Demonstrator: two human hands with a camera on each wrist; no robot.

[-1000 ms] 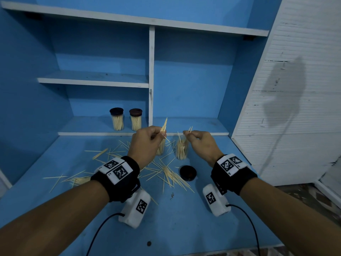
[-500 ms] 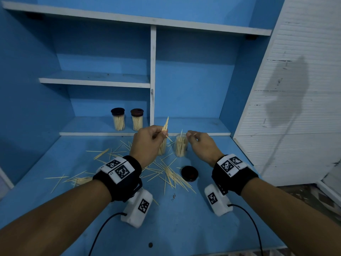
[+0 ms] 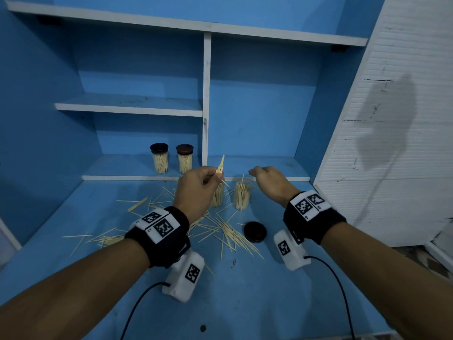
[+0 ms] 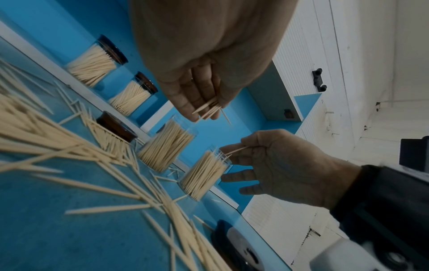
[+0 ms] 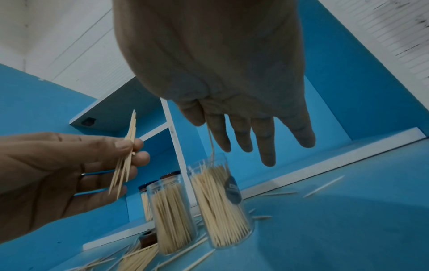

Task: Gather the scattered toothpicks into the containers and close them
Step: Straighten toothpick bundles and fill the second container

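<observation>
My left hand (image 3: 213, 177) pinches a small bundle of toothpicks (image 3: 220, 166) upright above the left open jar (image 3: 217, 198), which it partly hides. My right hand (image 3: 253, 172) hovers over the right open jar (image 3: 241, 195). Its thumb and forefinger pinch a single toothpick (image 5: 210, 143) that hangs down to the jar's (image 5: 220, 205) mouth, while the other fingers are spread. Both jars (image 4: 166, 146) (image 4: 203, 177) are nearly full. Loose toothpicks (image 3: 229, 235) lie scattered on the blue table (image 3: 245, 295). A black lid (image 3: 255, 231) lies flat to the right of them.
Two closed toothpick jars (image 3: 159, 158) (image 3: 185, 159) stand on the low shelf at the back. A brown lid (image 4: 116, 126) lies on the table beside the left open jar. More toothpicks (image 3: 107, 239) lie far left. A white wall (image 3: 392, 143) borders the right side.
The toothpicks that stuck up from my right hand's fingers a second ago no longer show above them. Both hands stay in about the same place.
</observation>
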